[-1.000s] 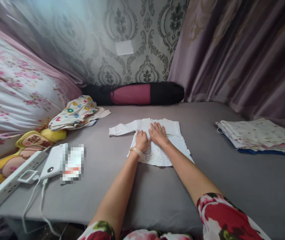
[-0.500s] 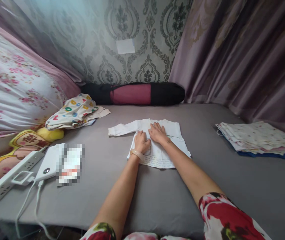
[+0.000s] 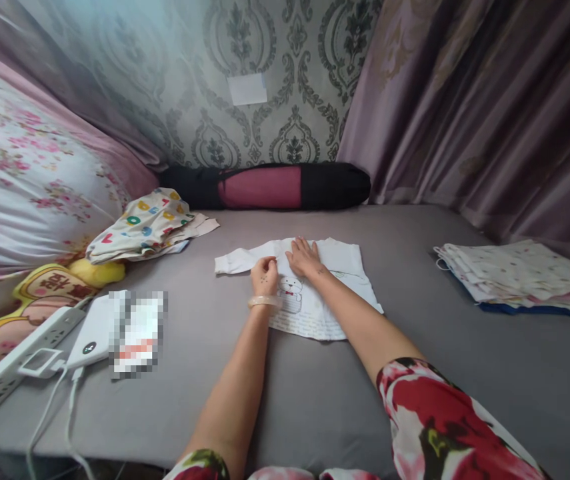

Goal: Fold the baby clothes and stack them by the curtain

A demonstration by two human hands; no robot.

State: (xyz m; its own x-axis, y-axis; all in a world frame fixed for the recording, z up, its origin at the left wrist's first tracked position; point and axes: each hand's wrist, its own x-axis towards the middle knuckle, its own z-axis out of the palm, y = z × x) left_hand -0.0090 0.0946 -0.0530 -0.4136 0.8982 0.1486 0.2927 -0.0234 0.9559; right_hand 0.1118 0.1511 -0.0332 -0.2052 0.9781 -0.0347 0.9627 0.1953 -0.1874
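A small white long-sleeved shirt [image 3: 315, 317] with a bear drawing and lines of print lies on the grey sheet. Its left sleeve [image 3: 236, 261] stretches out to the side, while the right sleeve seems to lie across the body. My left hand [image 3: 265, 279], with a pale bangle at the wrist, is closed in a pinch on the shirt near the base of the outstretched sleeve. Flat on the upper chest rests my right hand [image 3: 305, 259], its fingers extended.
Folded clothes [image 3: 519, 273] are stacked at the right. A patterned garment pile [image 3: 147, 223], a power strip [image 3: 19, 363], a white power bank [image 3: 97, 330] with cables and a yellow cushion [image 3: 2, 327] occupy the left. A black and pink roll [image 3: 265, 187] lies along the wall.
My left hand has gone from resting on the shirt's front to pinching it farther left, uncovering the bear drawing. My right hand has shifted slightly left and stays flat.
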